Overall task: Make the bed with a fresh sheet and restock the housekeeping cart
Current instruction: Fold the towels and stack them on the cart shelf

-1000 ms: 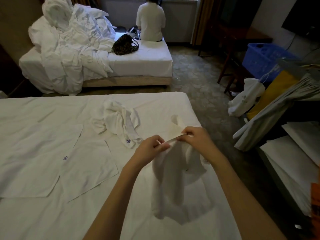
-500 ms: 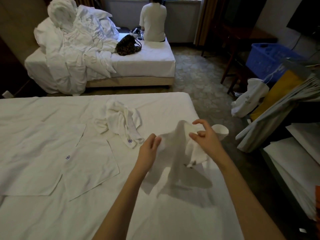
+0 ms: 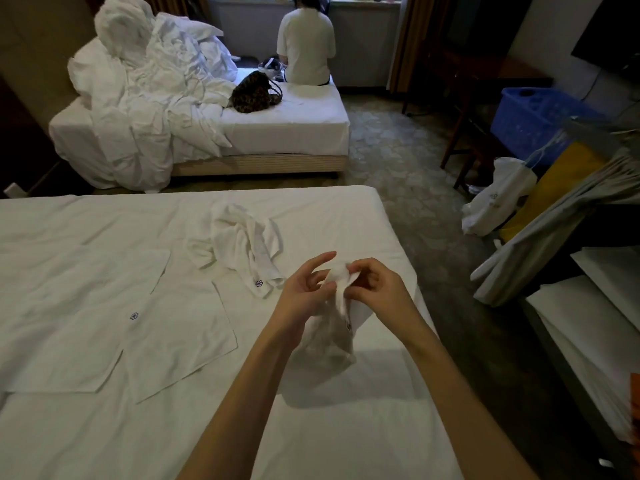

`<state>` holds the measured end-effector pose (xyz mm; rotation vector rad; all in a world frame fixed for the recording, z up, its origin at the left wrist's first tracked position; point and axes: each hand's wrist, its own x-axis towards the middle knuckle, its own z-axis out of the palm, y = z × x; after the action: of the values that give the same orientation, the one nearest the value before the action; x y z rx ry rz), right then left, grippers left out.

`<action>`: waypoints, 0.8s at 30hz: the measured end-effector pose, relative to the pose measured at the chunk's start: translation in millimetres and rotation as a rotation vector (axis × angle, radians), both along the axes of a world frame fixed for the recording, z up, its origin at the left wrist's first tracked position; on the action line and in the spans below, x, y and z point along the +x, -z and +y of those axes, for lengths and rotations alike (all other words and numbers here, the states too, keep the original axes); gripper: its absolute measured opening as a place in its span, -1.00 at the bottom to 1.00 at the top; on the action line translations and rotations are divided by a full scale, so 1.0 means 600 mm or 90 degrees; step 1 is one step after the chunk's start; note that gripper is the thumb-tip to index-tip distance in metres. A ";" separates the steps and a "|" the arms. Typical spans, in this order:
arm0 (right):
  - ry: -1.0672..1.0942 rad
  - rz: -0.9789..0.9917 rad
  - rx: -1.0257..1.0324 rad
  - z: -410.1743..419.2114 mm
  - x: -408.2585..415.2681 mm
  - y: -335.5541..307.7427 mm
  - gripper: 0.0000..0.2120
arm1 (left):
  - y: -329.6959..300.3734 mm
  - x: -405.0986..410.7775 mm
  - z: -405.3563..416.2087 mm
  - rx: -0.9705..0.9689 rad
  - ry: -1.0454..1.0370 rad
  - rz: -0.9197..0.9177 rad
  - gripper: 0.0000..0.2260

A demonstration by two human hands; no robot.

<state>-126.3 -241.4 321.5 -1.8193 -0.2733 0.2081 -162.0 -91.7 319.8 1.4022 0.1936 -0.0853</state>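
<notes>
A small white cloth (image 3: pixel 329 337) hangs above the near bed (image 3: pixel 104 427), which is covered with a white sheet. My right hand (image 3: pixel 375 289) pinches the cloth's top edge. My left hand (image 3: pixel 301 296) holds the cloth just beside it, fingers partly spread. A crumpled white towel (image 3: pixel 242 237) with a purple logo lies on the bed beyond my hands. Two flat white cloths (image 3: pixel 180 337) lie spread on the sheet to the left. The housekeeping cart (image 3: pixel 588 306) with folded white linen stands at the right.
A second bed (image 3: pixel 287 133) at the back carries a heap of rumpled bedding (image 3: pixel 149 98) and a dark bag (image 3: pixel 254 93); a person sits on its far end. A blue basket (image 3: pixel 533 119), a white plastic bag (image 3: pixel 498 199) and a wooden chair stand by the cart. Carpet runs between.
My hands have drawn together at the top of the cloth, which was spread wider half a second ago. It now hangs bunched below them.
</notes>
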 end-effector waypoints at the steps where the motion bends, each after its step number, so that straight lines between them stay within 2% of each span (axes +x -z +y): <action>1: 0.016 -0.014 -0.012 0.006 0.001 -0.001 -0.72 | -0.002 -0.003 0.000 0.005 -0.008 0.002 -0.60; 3: 0.054 -0.036 -0.018 0.016 0.004 -0.002 -0.75 | -0.006 -0.009 0.006 -0.036 -0.001 0.006 -0.56; 6: 0.116 -0.082 -0.012 0.021 0.010 -0.002 -0.81 | -0.005 -0.014 0.020 -0.199 0.044 0.001 -0.41; 7: 0.124 -0.094 -0.009 0.022 0.010 -0.002 -0.82 | -0.005 -0.015 0.023 -0.219 0.044 -0.003 -0.41; 12: 0.148 -0.105 -0.018 0.032 0.009 -0.001 -0.79 | -0.006 -0.012 0.018 -0.218 -0.103 0.001 -0.71; 15: 0.073 -0.105 -0.007 0.027 0.005 -0.005 -0.82 | -0.013 -0.001 0.018 -0.245 -0.146 -0.013 -0.83; 18: 0.038 -0.094 -0.016 0.028 0.002 -0.013 -0.84 | -0.027 0.008 0.011 -0.213 -0.139 -0.020 -0.85; 24: 0.098 -0.076 0.031 0.038 -0.006 -0.026 -0.85 | -0.038 0.025 0.008 -0.017 -0.161 -0.037 -0.85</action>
<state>-129.8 -218.5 336.9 -1.7978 -0.2188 -0.0151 -146.9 -86.8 342.3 1.3414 0.3179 0.1613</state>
